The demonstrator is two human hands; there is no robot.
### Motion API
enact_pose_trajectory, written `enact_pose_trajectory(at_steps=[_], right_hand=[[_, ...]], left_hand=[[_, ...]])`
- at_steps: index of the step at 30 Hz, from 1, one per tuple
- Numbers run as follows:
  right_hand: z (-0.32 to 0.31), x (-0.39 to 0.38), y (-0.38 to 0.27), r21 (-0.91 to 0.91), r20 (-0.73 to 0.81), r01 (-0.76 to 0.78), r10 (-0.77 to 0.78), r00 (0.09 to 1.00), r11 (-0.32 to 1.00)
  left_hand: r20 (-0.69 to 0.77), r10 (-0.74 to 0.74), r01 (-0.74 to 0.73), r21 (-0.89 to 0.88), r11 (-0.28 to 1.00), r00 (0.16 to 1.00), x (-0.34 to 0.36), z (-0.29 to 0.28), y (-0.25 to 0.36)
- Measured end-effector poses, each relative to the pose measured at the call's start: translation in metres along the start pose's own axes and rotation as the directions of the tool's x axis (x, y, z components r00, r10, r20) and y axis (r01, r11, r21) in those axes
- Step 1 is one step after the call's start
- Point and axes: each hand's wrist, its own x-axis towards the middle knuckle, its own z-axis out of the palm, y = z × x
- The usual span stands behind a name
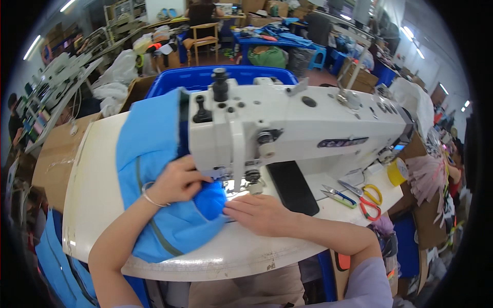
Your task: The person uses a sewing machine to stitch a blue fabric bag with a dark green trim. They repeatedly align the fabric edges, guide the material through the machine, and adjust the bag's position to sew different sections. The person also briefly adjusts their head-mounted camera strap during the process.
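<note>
A light-blue fabric piece [149, 138] with dark green strips lies over the left part of the sewing table, reaching up beside the head of a white sewing machine [292, 118]. My left hand [177, 180], a bracelet at its wrist, is closed on the cloth left of the needle area. Closed too, my right hand [257, 213] pinches the near right edge of the fabric, just below the presser foot. Between the hands shows a brighter blue patch [210, 199] of the fabric, lit by the machine's lamp. The needle tip is hidden.
Right of my right hand lie a black phone [291, 187], small thread snips [339, 196] and scissors [362, 197] with red and yellow handles. A yellow tape roll [397, 172] stands at the table's right end. Behind the machine is a blue bin [174, 77].
</note>
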Motion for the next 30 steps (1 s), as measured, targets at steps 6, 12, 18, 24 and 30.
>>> enact_pose_trajectory(at_steps=[6,12,18,24,30], right_hand=[[0.007,0.001,-0.003,0.021,-0.053,0.007,-0.006,0.999,1.000],[0.011,-0.004,-0.004,-0.025,-0.179,0.043,-0.047,0.983,0.999],[0.014,-0.001,-0.009,-0.192,-0.126,0.046,-0.071,0.989,0.980],[0.025,-0.022,-0.102,-0.165,-0.126,-0.195,0.176,0.976,0.967],[0.025,-0.037,-0.165,-0.213,-0.109,-0.421,0.407,0.907,0.882]], left_hand=[[-0.285,-0.286,0.352,0.219,0.910,0.915,-0.044,-0.043,-0.057],[-0.364,-0.397,0.506,0.287,0.813,0.843,-0.060,-0.047,-0.075],[-0.374,-0.389,0.507,0.305,0.806,0.842,-0.063,-0.048,-0.081],[-0.406,-0.388,0.535,0.359,0.765,0.827,-0.071,-0.040,-0.077],[-0.386,-0.357,0.493,0.348,0.798,0.851,-0.076,-0.030,-0.056]])
